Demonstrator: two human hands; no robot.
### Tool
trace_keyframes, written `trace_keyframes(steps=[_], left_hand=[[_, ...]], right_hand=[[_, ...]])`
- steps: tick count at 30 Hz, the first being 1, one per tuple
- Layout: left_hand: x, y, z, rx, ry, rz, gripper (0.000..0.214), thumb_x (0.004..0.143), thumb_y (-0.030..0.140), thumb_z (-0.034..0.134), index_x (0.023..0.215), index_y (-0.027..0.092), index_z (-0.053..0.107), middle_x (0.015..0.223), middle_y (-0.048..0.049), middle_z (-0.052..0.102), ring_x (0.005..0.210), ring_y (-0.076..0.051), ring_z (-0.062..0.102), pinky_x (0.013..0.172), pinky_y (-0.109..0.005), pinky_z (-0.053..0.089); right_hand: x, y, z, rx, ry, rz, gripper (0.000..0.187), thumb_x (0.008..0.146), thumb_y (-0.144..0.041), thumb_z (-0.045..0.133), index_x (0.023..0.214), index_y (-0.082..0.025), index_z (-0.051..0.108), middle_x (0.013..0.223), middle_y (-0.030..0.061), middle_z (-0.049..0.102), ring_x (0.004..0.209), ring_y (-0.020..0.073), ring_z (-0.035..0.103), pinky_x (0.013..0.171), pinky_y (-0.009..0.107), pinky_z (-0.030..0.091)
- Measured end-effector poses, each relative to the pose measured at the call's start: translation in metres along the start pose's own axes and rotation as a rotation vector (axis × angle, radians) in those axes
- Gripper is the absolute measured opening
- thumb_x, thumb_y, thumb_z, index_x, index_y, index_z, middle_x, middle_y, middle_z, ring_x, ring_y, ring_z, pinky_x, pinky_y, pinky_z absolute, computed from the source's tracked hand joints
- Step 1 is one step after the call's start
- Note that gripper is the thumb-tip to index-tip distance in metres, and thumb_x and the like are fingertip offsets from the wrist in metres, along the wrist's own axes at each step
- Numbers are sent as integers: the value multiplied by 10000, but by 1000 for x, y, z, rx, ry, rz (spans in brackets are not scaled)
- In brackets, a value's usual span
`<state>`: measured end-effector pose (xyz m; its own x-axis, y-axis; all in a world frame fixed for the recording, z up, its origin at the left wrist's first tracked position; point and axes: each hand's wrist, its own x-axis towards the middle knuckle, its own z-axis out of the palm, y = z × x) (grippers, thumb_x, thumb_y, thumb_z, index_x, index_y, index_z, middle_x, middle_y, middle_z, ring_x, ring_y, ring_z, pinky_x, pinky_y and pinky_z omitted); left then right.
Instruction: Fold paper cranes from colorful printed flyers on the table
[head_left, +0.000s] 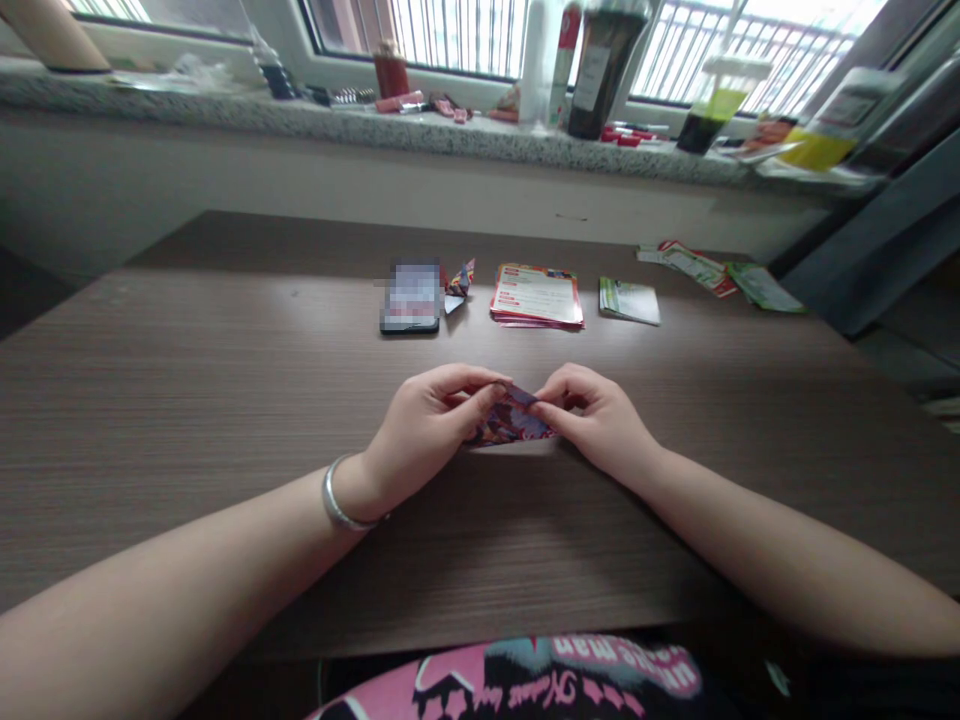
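Observation:
Between my two hands, a piece of folded patterned paper in purple, red and dark tones is held just over the table. My left hand pinches its left and upper part between thumb and fingers. At its right side my right hand grips the paper with thumb and forefinger. Part of the paper is hidden behind the fingers. Beyond the hands, a small folded paper piece of similar colours stands beside a phone with a blurred screen.
Past my hands lie a stack of red-edged printed cards and a smaller green-and-white stack. Loose printed strips are at the far right of the wooden table. Bottles and small items line the granite windowsill.

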<state>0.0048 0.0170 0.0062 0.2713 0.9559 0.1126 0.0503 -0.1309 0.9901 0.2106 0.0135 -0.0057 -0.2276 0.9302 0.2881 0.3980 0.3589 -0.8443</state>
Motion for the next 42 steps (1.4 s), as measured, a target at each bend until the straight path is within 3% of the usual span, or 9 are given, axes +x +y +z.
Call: trace_keyframes(steps=[21, 35, 40, 42], left_hand=[[-2, 3, 0, 5, 9, -7, 235, 772, 370, 723, 867, 156, 715, 685, -14, 678, 510, -84, 559, 435, -155, 449], [-2, 5, 1, 80, 10, 116, 162, 782, 239, 679, 920, 160, 706, 840, -34, 701, 622, -89, 610, 485, -144, 477], [-1, 4, 0, 63, 33, 50, 164, 787, 276, 670, 891, 153, 697, 734, -11, 680, 495, -70, 546, 417, -155, 429], [0, 2, -1, 53, 83, 39, 196, 789, 312, 679, 901, 152, 696, 741, -19, 690, 544, -92, 586, 460, -169, 462]], right_hand=[[-1, -3, 0, 40, -14, 41, 74, 789, -264, 687, 756, -200, 706, 721, 5, 606, 670, 129, 526, 587, 257, 402], [0, -1, 0, 36, -18, 10, 56, 792, -250, 682, 768, -204, 702, 734, 9, 606, 695, 138, 534, 591, 258, 405], [0, -1, 0, 12, -24, -31, 75, 816, -258, 674, 837, -215, 732, 779, 19, 653, 725, 141, 577, 626, 264, 444], [0, 2, -1, 8, -8, -33, 110, 832, -278, 665, 883, -227, 748, 822, 27, 691, 749, 148, 610, 659, 273, 475]])
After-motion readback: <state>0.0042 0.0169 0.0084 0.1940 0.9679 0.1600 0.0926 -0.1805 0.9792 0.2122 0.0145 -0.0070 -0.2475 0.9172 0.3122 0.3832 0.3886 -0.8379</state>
